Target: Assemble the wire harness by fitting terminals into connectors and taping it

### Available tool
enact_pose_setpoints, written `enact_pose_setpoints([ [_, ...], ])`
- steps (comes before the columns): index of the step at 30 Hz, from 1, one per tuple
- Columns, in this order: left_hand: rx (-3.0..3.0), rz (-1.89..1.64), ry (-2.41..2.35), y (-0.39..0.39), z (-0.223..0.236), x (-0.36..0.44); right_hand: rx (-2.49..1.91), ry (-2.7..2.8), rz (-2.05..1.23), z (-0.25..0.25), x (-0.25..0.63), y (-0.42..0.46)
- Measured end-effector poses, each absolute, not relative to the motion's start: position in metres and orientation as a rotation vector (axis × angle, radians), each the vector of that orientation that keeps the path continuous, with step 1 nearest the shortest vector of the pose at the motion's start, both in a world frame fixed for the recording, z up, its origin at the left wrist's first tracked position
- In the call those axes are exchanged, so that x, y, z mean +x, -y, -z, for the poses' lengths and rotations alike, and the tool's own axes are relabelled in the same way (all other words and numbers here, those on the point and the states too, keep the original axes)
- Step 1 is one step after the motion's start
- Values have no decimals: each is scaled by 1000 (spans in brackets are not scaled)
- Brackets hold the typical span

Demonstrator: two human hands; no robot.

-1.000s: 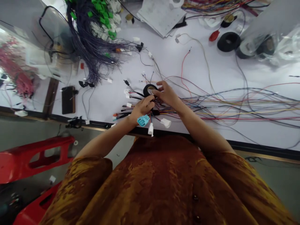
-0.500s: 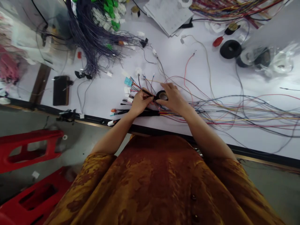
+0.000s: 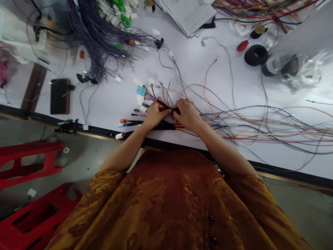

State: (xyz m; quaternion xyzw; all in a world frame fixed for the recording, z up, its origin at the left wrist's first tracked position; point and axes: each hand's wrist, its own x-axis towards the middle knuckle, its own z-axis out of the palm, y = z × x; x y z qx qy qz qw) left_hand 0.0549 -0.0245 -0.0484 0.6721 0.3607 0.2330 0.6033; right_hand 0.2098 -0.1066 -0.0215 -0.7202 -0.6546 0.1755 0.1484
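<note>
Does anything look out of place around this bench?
Yes: a white ring and a white scrap lie on the floor near the red stools, perhaps dropped. Around the left hand and right hand, nothing stands out, though the wires there overlap heavily.

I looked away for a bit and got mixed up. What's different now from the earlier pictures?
The light-blue plug went from the near side of the left hand to its far side. That hand now pinches a black-wrapped wire bundle. The tape roll that showed between the hands is out of sight, maybe under the right hand. The papers and the other black roll stayed put.
</note>
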Motion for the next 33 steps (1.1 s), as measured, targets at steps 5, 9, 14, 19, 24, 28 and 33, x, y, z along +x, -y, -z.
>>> enact_pose_setpoints([
  [5,1665,-652,-946,31,56,59,-1973,2112,-423,11,190,112],
  [9,1750,-718,-1041,25,57,62,-1570,2322,-465,-13,163,129],
  [14,1520,-431,-859,17,43,54,-2008,1728,-344,-14,253,122],
  [19,1419,-522,-920,21,38,53,-2602,1108,40,1,384,115],
  [24,1376,-604,-1040,24,42,61,-2068,1304,-219,0,300,106],
  [28,1415,-670,-1173,27,44,61,-1762,1403,-757,23,195,98],
  [33,1609,-648,-1280,6,37,40,-1773,1433,-734,49,176,98],
])
